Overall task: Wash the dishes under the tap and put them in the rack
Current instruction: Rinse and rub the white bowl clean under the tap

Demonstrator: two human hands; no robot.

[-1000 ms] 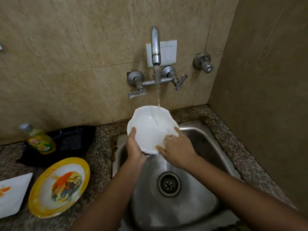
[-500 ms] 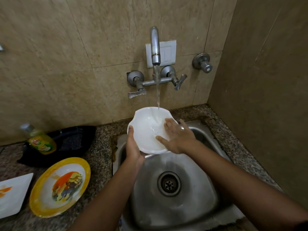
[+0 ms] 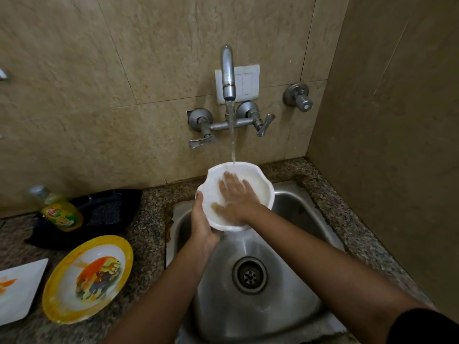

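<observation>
Since a second ago, right hand (image 3: 233, 197) has slid from the rim into the white bowl (image 3: 258, 184), fingers flat and spread. Left hand (image 3: 202, 219) grips its lower-left edge under the tap (image 3: 228, 70), over the sink (image 3: 293, 219).

My white bowl (image 3: 214, 177) looks glossy and wet, the sink (image 3: 285, 306) and tap (image 3: 228, 70) are dull brushed metal — the counter (image 3: 146, 219) at left speckled polished stone.
</observation>
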